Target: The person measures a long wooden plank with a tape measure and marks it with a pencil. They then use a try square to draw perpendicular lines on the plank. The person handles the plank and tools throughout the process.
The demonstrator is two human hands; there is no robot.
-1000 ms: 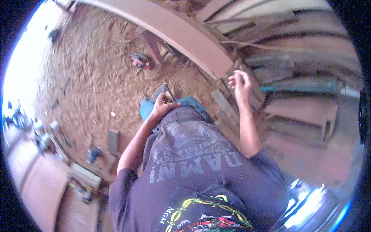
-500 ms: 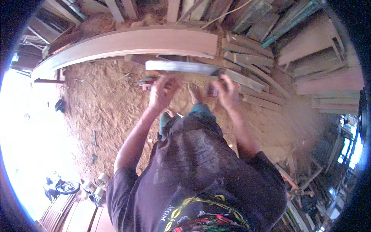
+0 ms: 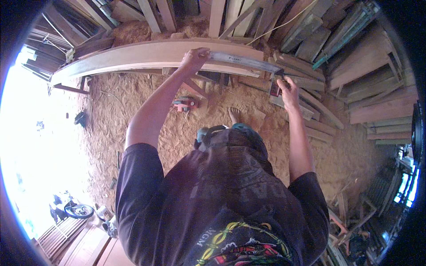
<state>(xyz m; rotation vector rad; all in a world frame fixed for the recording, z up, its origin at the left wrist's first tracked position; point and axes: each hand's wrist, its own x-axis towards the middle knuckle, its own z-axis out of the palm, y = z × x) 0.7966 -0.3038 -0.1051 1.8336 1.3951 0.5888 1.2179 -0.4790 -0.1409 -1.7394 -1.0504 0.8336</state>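
Head view, looking down past the person's dark printed shirt (image 3: 230,195).

Left hand (image 3: 194,59): raised to 12 o'clock, fingers clenched around one end of a long metal square (image 3: 242,60). The hand also rests against the top edge of the long curved wooden beam (image 3: 146,55).

Right hand (image 3: 288,91): at 1 o'clock, fingers grasping the square's short dark leg (image 3: 276,82) at the corner where it turns down.

Square: its long grey blade lies along the beam's face, running from the left hand to the corner near the right hand.

Beam: spans from 10 o'clock to 1 o'clock above the sawdust floor (image 3: 133,115).

Surroundings: a red power tool (image 3: 185,104) lies on the floor below the beam. A bare foot (image 3: 234,116) shows just right of it. Stacked planks (image 3: 364,75) fill 1 to 3 o'clock. Upright boards (image 3: 217,15) stand behind the beam.
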